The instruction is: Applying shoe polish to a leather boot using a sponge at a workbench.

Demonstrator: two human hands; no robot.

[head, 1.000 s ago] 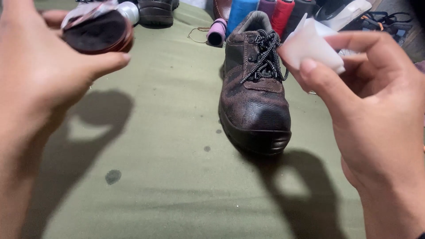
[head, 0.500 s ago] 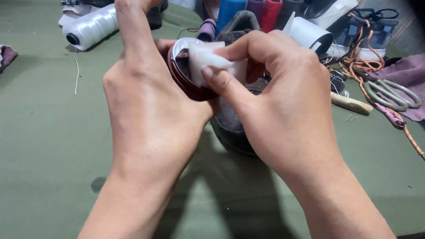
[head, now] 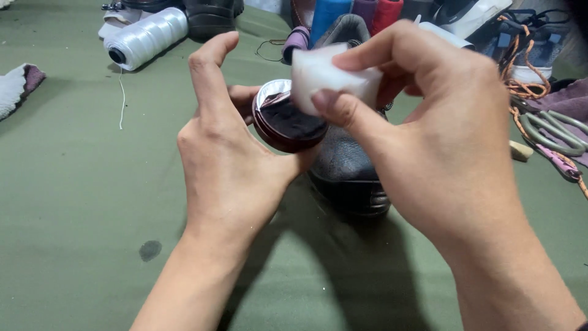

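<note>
Two hands at work above a green cloth-covered counter (head: 79, 202).

Item 1: left hand (head: 236, 165), fingers curled around a small round dark-red tin (head: 288, 122), thumb raised free. The tin stands open, tilted toward the person, dark polish showing inside and a strip of silver foil at its far rim.

Item 2: right hand (head: 441, 141), thumb and fingers pinched shut on a folded white cloth pad (head: 327, 76). The pad's lower edge meets the polish at the tin's right side.

Item 3: dark leather shoe (head: 349, 171), standing on the counter directly beneath and behind both hands, toe pointing toward the person, mostly hidden by them.

Item 4: spool of white thread (head: 147, 37), lying on its side well to the far left of the left hand, a loose strand trailing from it.

Item 5: upright thread cones in purple, blue and red (head: 352, 12), just beyond the shoe.

Item 6: grey-handled scissors (head: 548, 125) and orange cord (head: 520, 86), to the right of the right hand.

Item 7: small dark stain (head: 150, 250) on the counter, beside the left forearm.
</note>
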